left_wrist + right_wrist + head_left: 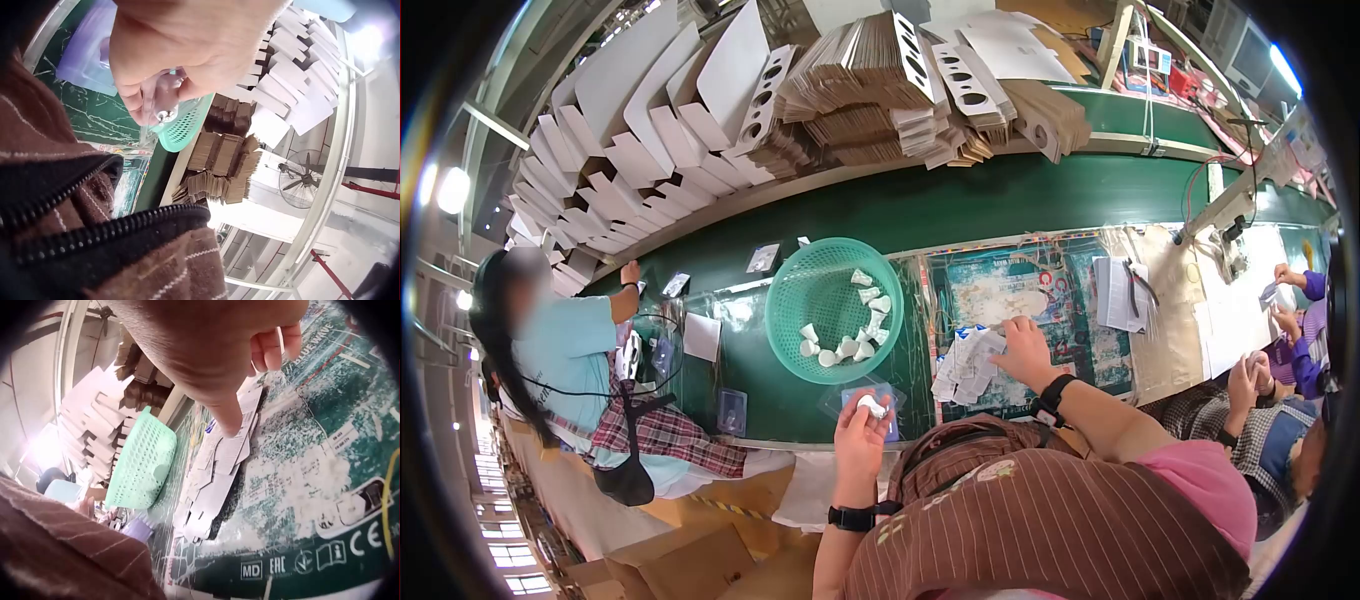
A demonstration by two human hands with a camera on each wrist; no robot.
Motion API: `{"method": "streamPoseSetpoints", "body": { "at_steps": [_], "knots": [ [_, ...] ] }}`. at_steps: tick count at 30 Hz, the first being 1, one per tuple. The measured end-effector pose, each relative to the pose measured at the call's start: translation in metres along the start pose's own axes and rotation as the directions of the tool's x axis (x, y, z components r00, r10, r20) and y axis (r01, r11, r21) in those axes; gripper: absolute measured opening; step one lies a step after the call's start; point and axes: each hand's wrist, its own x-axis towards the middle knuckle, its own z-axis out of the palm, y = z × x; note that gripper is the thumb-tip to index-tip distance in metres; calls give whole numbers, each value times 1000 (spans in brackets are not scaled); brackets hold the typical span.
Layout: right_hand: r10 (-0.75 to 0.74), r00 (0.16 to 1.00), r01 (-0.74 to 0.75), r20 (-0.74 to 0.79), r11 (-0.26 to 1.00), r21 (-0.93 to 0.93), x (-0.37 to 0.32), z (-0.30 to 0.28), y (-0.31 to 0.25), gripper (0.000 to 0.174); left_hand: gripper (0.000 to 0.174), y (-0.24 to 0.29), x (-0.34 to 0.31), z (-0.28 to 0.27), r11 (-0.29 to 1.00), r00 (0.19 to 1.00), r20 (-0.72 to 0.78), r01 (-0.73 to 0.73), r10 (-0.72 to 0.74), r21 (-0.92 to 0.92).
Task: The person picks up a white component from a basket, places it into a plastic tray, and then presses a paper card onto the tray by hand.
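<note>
My left hand [858, 440] grips a small white plastic piece [873, 406] near the table's front edge. In the left wrist view the piece [165, 103] shows a round end with a metal centre, and clear plastic [149, 103] lies against it under the fingers. Over a spread stack of white printed cards [968, 372] reaches my right hand [1027, 357]. The right wrist view has its thumb [227, 417] lying on the top cards [234, 444], the other fingers loosely bent beyond the stack. Several similar white pieces [863, 350] lie in a green perforated basket [777, 330].
Folded cardboard inserts [850, 80] and white boxes [650, 110] line the far side. Printed sheets with a black tool [1122, 295] lie right of the cards. One person [565, 350] works at the left; others' hands [1250, 375] show at the right.
</note>
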Motion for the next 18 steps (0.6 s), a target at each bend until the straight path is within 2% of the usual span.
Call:
{"method": "streamPoseSetpoints", "body": {
  "at_steps": [2,6,8,9,11,13,15,16,17,18],
  "knots": [
    [37,988,-27,152,997,-69,7,-3,-5,57,26,1,2,3,1000,1000,-23,18,-18,5],
    [36,993,-23,109,993,-117,11,1,-2,50,25,0,10,8,999,998,-42,39,-39,0],
    [157,963,-191,219,971,143,14,4,1,34,26,1,12,10,999,998,-31,49,-49,9],
    [154,963,-188,221,972,141,16,0,5,34,26,1,13,10,998,998,-22,53,-53,22],
    [36,978,-126,205,885,448,21,-15,10,21,26,3,16,10,994,997,14,79,-80,71],
    [61,968,-182,243,837,515,27,-47,-4,21,26,6,19,16,987,993,45,106,-112,123],
    [-54,945,-206,323,669,714,33,-76,-26,20,29,10,22,29,945,956,81,263,-282,196],
    [-63,941,-209,333,666,717,37,-93,-41,20,35,9,25,32,933,935,163,273,-314,233],
    [-170,912,-118,372,762,636,40,-110,-59,20,35,9,26,37,934,937,155,272,-312,232],
    [-266,871,-4,412,836,548,46,-119,-71,21,36,10,30,43,903,887,217,357,-408,241]
  ]
}}
